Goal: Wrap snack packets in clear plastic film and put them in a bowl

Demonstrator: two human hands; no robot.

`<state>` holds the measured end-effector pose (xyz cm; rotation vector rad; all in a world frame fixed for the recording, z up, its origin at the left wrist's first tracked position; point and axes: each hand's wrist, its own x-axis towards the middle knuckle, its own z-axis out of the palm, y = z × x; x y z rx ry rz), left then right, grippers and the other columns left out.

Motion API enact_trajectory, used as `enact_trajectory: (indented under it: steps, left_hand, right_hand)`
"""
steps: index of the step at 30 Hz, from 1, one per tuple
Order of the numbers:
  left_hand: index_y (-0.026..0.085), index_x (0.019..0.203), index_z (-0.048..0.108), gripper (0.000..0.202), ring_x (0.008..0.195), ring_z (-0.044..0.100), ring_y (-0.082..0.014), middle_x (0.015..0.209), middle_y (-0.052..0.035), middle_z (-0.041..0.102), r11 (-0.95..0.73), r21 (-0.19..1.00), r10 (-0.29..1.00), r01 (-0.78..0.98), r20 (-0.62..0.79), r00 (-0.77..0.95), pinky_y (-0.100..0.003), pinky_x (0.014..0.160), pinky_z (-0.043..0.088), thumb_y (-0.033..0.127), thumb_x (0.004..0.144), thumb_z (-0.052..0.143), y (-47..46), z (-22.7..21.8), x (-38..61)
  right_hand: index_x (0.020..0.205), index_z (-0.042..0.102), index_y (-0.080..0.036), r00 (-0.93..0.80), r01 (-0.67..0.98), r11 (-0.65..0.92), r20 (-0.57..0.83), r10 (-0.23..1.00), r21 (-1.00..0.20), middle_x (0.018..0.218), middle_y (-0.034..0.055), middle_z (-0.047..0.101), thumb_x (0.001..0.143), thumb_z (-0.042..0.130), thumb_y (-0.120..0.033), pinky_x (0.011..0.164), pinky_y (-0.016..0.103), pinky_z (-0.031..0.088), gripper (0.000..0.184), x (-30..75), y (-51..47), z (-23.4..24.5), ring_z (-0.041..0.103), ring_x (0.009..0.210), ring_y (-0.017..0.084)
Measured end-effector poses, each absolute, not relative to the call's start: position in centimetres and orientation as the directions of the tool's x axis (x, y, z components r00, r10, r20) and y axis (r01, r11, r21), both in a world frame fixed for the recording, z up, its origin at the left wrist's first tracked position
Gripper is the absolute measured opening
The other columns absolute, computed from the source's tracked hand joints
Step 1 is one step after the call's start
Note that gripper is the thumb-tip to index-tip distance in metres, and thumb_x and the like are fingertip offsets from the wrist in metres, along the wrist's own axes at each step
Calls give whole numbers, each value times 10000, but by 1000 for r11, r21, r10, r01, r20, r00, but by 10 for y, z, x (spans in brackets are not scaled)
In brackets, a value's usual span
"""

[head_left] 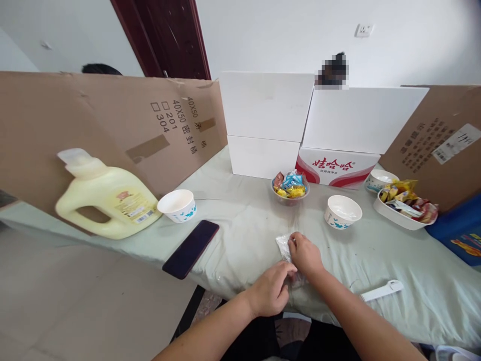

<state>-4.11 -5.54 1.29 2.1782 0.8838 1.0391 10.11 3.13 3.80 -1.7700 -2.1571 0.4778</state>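
A small clear plastic bag [282,246] lies on the pale green tablecloth [244,220] near the table's front edge. My right hand [305,254] rests on top of it with fingers curled, pinching its upper part. My left hand [271,290] is closed on the bag's lower end, thumb and fingers pressed together. Beyond the hands stand a clear bowl of wrapped candies [290,186] and an empty white paper bowl [342,211].
A yellow detergent jug [107,198], a second paper bowl [177,204] and a dark phone [191,248] lie at left. A tray of snacks [406,206] and another bowl [380,179] sit at right. White boxes and cardboard sheets wall the back. A white strap [382,291] lies at front right.
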Motion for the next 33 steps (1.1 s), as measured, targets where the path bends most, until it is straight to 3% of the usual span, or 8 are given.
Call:
enact_trajectory:
  steps: [6,13,16,19,23,25,29,33]
  left_hand:
    - [192,935,487,140,866,504,-218,895,-67,542,-563,649,816,512,537,215,-380,787,465,110,841,422,-38,27,-37]
    - [189,812,545,123,872,506,-231,865,-59,567,-485,431,863,761,374,338,-396,811,465,91,821,472,9,26,-34]
    - [181,838,580,106,907,501,-230,918,-66,578,-502,384,856,775,350,381,-396,841,460,107,832,504,9,25,-34]
    - [177,868,603,125,930,504,-225,941,-65,588,-496,400,862,771,337,379,-395,865,456,101,839,508,6,26,-35]
    - [184,1003,629,228,1008,508,-219,1039,-65,615,-512,435,855,741,336,394,-394,911,440,92,874,465,6,27,-37]
    - [202,1081,631,268,1055,503,-219,1132,-57,619,-527,434,848,731,331,415,-400,939,422,113,901,454,6,27,-37]
    - [254,1187,614,283,1172,461,-262,1290,-37,581,-564,362,825,742,295,483,-457,988,371,295,918,535,5,27,-36]
    - [299,1268,568,396,1272,395,-288,1383,-24,519,-596,315,803,738,252,541,-490,1040,321,399,885,582,4,27,-35]
  right_hand:
    - [993,562,-189,-166,947,183,88,982,-264,958,58,646,978,356,-273,562,257,314,223,94,24,26,630,723,159]
    - [1001,547,-198,-212,964,229,132,968,-132,910,52,642,972,380,-270,557,269,337,184,102,25,29,625,669,159]
    - [958,569,-152,-183,978,197,171,968,-68,899,120,639,942,408,-209,661,317,398,172,125,31,39,635,786,227]
    - [1023,597,-120,-209,974,223,239,948,-31,1070,186,627,927,439,-215,875,413,398,207,149,28,46,573,1057,301]
    - [1328,480,-133,-669,716,696,341,661,55,1373,137,513,911,502,-395,1089,442,272,493,156,-11,33,349,1348,280]
    - [1413,380,-98,-751,625,775,344,564,95,1437,149,452,865,550,-458,1100,441,268,677,153,-41,18,301,1381,282]
    - [1432,357,-77,-655,737,665,371,658,123,1487,151,385,803,569,-236,1105,434,263,683,153,-93,-2,285,1395,292]
    - [1399,429,-143,-657,724,679,422,624,123,1445,88,460,812,471,-97,1103,393,283,590,166,-105,-3,334,1374,234]
